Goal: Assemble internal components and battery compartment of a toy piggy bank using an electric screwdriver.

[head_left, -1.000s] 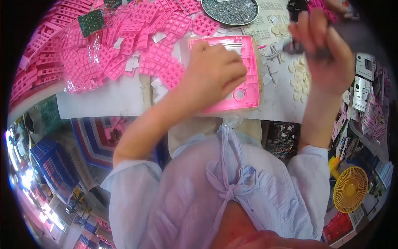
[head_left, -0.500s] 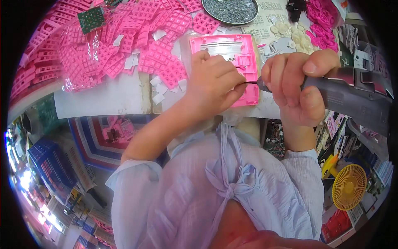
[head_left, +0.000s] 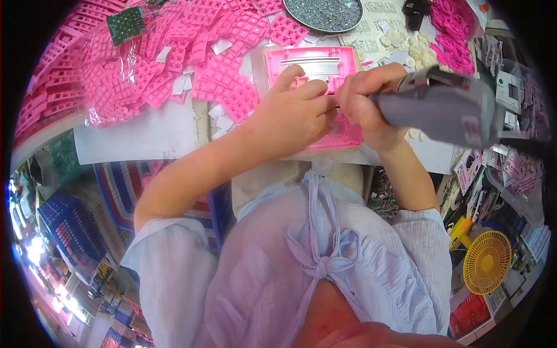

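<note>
The left hand (head_left: 293, 119) lay on a pink plastic case (head_left: 316, 87) flat on the worktop (head_left: 139, 136), its fingers (head_left: 307, 90) curled and pressing down on the case's middle. The right hand (head_left: 368, 104) was clenched around a grey power screwdriver (head_left: 447, 107), whose tip seemed to meet the case just beside the left fingertips, though the hands hid the contact. Heaps of pink keypad pieces (head_left: 174, 64) covered the worktop's left part. A round tray of small screws (head_left: 324, 13) sat beyond the case, with white round pads (head_left: 406, 46) to its right. A yellow fan (head_left: 486, 262) stood low on the right.
</note>
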